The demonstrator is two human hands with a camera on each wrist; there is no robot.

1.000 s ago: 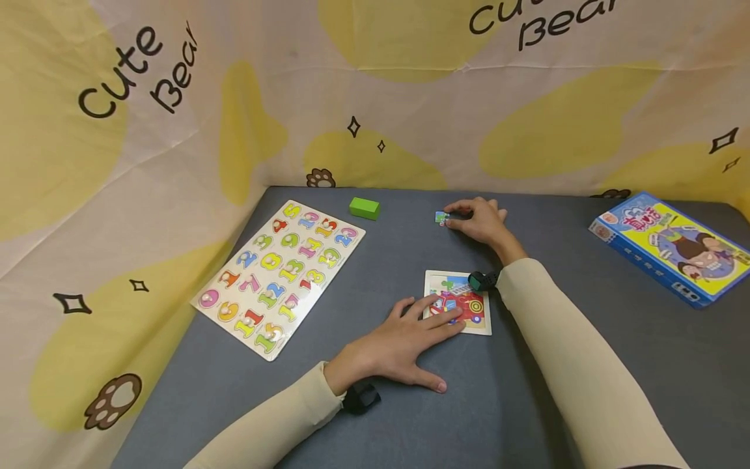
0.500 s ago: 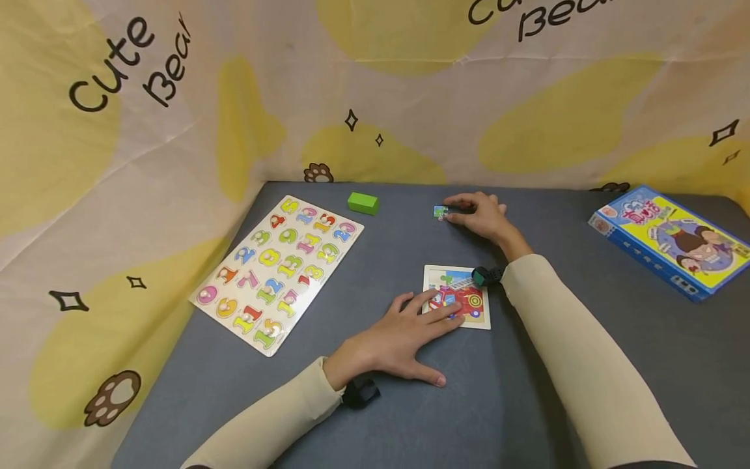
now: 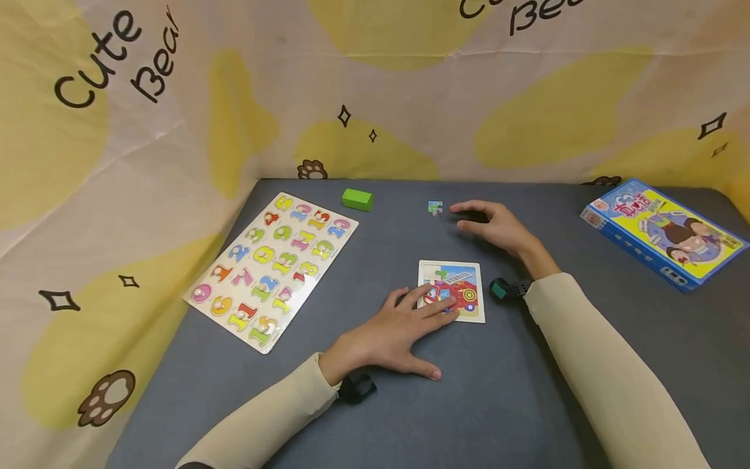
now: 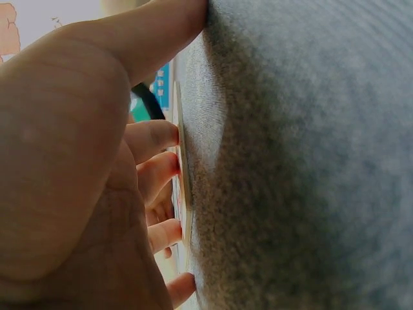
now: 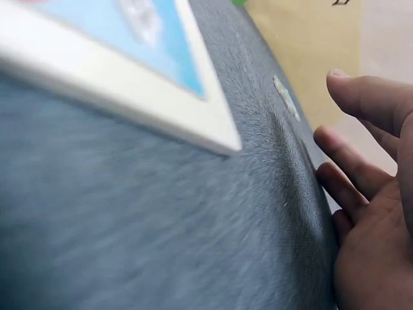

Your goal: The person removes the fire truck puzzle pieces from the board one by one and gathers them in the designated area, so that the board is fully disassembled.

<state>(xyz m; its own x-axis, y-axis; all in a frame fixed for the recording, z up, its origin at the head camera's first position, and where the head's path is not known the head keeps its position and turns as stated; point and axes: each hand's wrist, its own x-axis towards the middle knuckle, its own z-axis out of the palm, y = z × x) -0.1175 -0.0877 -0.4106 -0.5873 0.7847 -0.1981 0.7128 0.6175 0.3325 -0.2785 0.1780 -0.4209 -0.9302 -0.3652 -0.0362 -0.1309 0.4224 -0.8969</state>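
Note:
My left hand [image 3: 398, 335] lies with spread fingers over the lower left of a small picture puzzle [image 3: 465, 286] showing a red fire truck in a pale frame. In the left wrist view its fingertips [image 4: 169, 229] touch the puzzle's edge. Beyond the puzzle, a small blue and green jigsaw piece [image 3: 435, 207] lies on the table. Just right of that piece is my right hand [image 3: 492, 225], thumb and fingers apart with nothing between them. The right wrist view shows a gap between its fingertips and the piece.
A number peg board [image 3: 272, 270] lies on the left of the grey table [image 3: 375, 417]. Behind it stands a green block [image 3: 357, 200]. A blue and yellow box [image 3: 665, 234] is at the right. A printed cloth [image 3: 398, 85] rises along the back and left.
My right hand has let go of the jigsaw piece and drawn back to the right, its fingers parting. The piece stays on the table. My left hand keeps its place on the puzzle.

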